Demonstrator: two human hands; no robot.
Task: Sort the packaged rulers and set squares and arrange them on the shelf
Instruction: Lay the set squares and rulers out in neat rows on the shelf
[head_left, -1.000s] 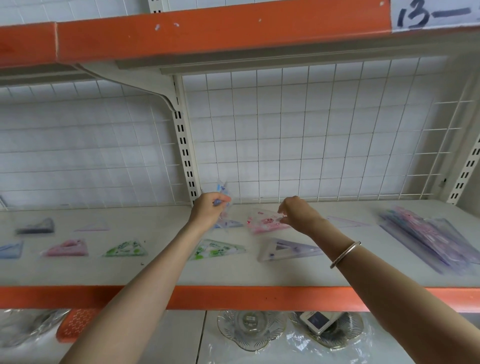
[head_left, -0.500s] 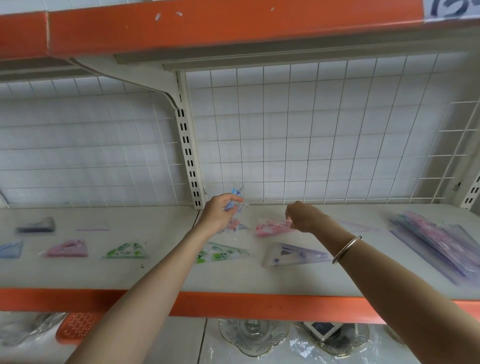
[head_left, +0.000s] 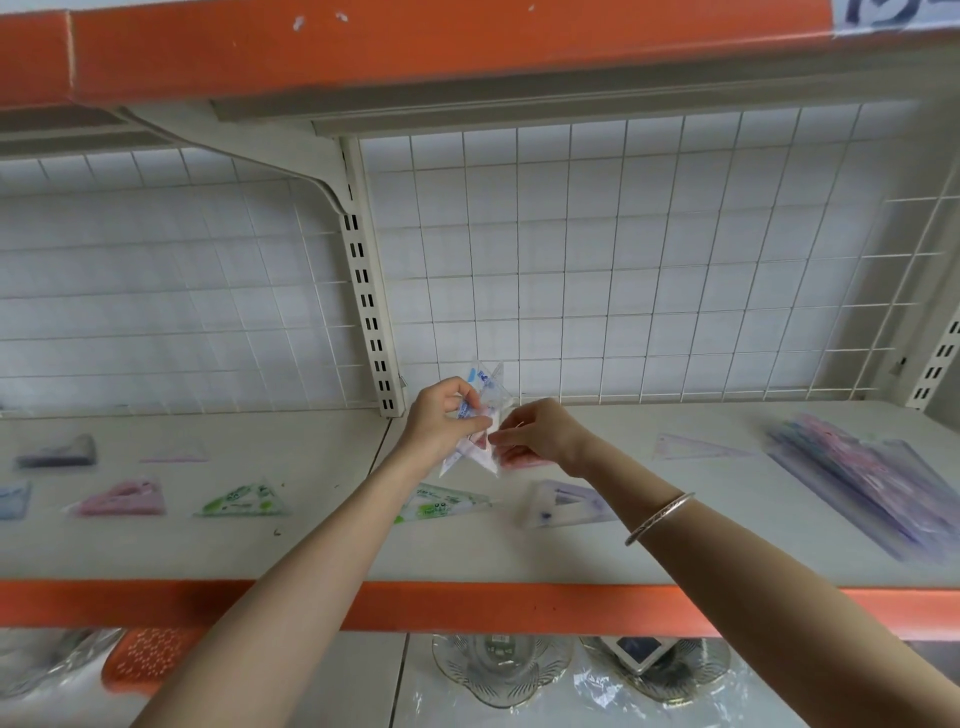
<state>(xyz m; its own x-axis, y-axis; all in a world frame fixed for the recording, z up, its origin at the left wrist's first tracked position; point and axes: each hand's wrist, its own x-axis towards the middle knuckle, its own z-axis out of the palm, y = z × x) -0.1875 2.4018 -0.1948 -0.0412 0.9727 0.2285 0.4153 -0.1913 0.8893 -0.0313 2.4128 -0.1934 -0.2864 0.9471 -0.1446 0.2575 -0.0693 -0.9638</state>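
Above the white shelf (head_left: 467, 551), my left hand (head_left: 441, 421) grips a clear blue-printed set square packet (head_left: 485, 395), held upright. My right hand (head_left: 535, 434) pinches the packet's lower edge, and a pink packet (head_left: 522, 461) shows just under that hand. Flat on the shelf lie a green set square packet (head_left: 441, 506), a purple one (head_left: 569, 504), a clear triangle (head_left: 696, 447) and, further left, green (head_left: 241, 501), pink (head_left: 122, 500), dark (head_left: 60, 453) and blue (head_left: 13, 500) packets. A pile of long ruler packets (head_left: 872, 483) lies at the right.
A white wire grid (head_left: 623, 260) backs the shelf, with a slotted upright (head_left: 371, 312) in the middle. An orange-edged upper shelf (head_left: 415, 47) overhangs. Below the orange front lip (head_left: 467, 605) stand glass dishes (head_left: 501, 670) and an orange basket (head_left: 140, 657).
My right hand left the pink packet's spot and moved left to meet the left hand. The blue-printed packet rose and now stands upright between both hands.
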